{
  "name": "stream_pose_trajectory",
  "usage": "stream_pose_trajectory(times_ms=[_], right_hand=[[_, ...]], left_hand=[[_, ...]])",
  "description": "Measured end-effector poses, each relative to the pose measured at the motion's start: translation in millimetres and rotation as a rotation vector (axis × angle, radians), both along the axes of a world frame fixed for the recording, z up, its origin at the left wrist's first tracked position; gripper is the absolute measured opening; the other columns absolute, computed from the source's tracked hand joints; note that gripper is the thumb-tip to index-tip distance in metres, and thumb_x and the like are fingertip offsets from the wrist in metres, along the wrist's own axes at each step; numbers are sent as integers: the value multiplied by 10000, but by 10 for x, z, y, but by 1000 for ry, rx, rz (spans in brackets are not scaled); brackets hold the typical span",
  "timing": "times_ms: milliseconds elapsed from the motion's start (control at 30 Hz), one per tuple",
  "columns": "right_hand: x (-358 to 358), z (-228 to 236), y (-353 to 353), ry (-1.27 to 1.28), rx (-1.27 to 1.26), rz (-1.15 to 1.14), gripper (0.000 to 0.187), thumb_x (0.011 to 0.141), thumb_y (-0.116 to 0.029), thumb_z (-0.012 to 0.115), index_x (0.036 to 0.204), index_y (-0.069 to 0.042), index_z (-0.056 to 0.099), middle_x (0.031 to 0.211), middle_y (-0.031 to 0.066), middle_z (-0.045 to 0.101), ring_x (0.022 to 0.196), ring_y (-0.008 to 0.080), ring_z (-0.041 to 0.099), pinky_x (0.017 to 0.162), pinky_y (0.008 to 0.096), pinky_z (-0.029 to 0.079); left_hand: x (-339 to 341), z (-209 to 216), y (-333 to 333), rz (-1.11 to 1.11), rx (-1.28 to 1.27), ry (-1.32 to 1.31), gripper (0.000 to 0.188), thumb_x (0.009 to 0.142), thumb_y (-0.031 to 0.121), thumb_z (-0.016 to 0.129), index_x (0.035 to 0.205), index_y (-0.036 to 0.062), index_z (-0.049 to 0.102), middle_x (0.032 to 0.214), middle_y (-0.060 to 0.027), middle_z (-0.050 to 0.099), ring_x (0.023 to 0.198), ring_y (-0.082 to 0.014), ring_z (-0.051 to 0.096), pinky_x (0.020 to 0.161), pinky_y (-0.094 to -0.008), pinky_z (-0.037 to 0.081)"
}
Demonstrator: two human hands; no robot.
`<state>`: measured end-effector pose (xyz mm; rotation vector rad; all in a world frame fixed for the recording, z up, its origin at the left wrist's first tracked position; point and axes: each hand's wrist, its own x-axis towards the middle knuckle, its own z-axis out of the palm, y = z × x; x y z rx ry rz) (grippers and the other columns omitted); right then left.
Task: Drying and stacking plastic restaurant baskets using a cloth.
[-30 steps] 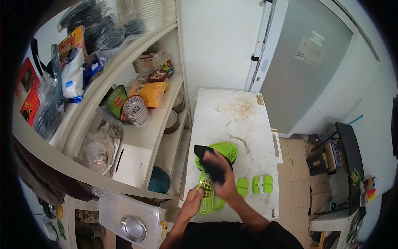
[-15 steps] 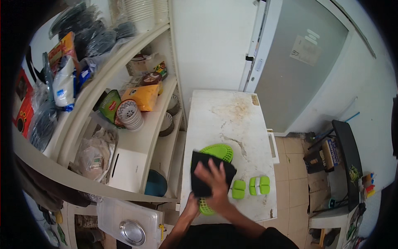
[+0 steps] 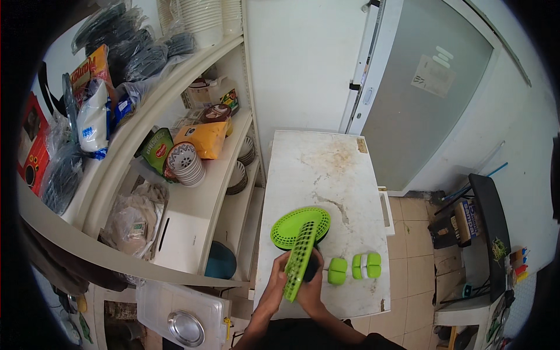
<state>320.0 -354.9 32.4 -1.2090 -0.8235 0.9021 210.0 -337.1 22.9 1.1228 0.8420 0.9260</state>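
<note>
Your left hand [image 3: 278, 276] clamps the basket [image 3: 298, 260], right hand [image 3: 311, 291] the cloth [image 3: 313, 265]. Slack fingers could drop the basket off the table's [image 3: 356, 299] near edge.

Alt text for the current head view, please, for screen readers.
A person's left hand grips a tilted green perforated basket while the right hand holds a black cloth beside it, over a worn white table. A green oval basket lies just beyond, small green objects rest to the right, and crowded shelves stand at left.
</note>
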Motion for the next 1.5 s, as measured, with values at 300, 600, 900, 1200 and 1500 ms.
stream_pose_trajectory(times_ms=[300,600,900,1200,1500], right_hand=[[255,293,237,-720,403,458,520,614,93,531,1129,60,594,1181,181,582,1100,344,563,978,392,438],[147,327,383,-719,173,751,528,631,55,601,1154,67,521,1096,258,567,1065,446,539,931,404,454],[-209,321,596,-769,96,874,382,736,0,635,1098,84,551,1045,268,593,983,435,574,877,416,471],[-358,79,941,80,-184,376,253,913,-164,634,1078,27,619,981,65,665,902,155,609,823,289,468],[-286,-338,822,71,-341,284,292,895,-141,650,1116,45,607,1042,98,666,956,189,616,875,300,462]], left_hand=[[-136,-183,-46,158,-315,-461,884,769,455,676,1433,62,246,1344,-129,397,1233,-242,431,1000,-362,397],[-249,-306,153,305,-150,-465,752,767,627,562,1242,45,527,1160,-110,601,1035,-236,604,897,-384,497],[-493,-393,347,354,31,-624,648,899,585,393,1309,87,463,1236,-90,544,1070,-230,572,943,-385,455],[-1482,-453,1568,921,-107,-704,577,941,507,354,1324,87,456,1251,-95,537,1151,-245,529,971,-403,431],[-2200,-1047,2279,1252,22,-10,443,990,344,416,1301,31,447,1204,-118,556,1117,-251,527,942,-368,412]])
